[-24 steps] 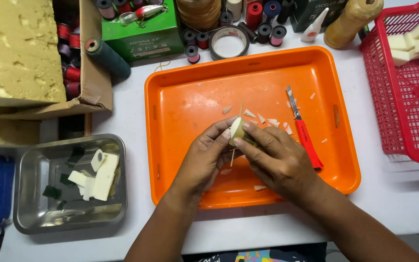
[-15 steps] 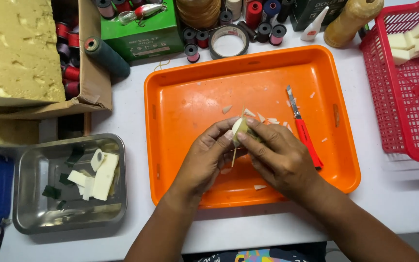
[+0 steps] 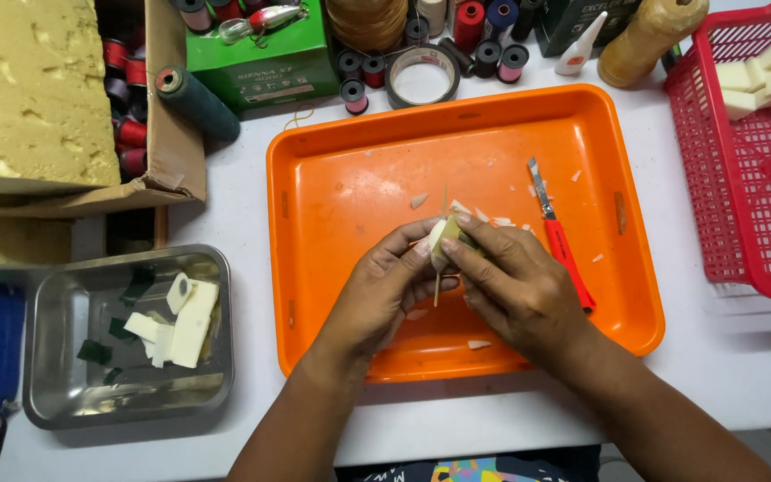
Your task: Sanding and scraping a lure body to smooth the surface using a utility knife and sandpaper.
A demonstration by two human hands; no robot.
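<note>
Pinching a small pale foam piece (image 3: pixel 439 243) between both sets of fingertips: left hand (image 3: pixel 384 290) grips it from its side with thumb and forefinger closed on it, right hand (image 3: pixel 515 290) closes over the other side, fingers curled, thumb pressed against the piece. A thin stick (image 3: pixel 437 284) runs down out of the piece and a fine stem pokes up above it, so the two-handed pinch likely keeps the piece from twisting on that stick. All held just above the middle of the orange tray (image 3: pixel 332 178), probably so trimmings drop inside: pale shavings (image 3: pixel 493 217) lie scattered on the tray floor by the hands. Red-handled knife (image 3: pixel 559 236) lies loose in the tray, just beside the right hand, blade pointing to the far rim, within easy reach. Left of the tray, a metal pan (image 3: pixel 64 393) holds white and dark green offcuts. Right of the tray, a red basket (image 3: pixel 742 196) holds pale foam blocks. Beyond the tray's far rim: tape roll (image 3: pixel 421 76), thread spools (image 3: pixel 356 89), green box (image 3: pixel 252 54). Far left of the tray, a big yellow foam slab (image 3: pixel 37 89) sits on a cardboard box.
</note>
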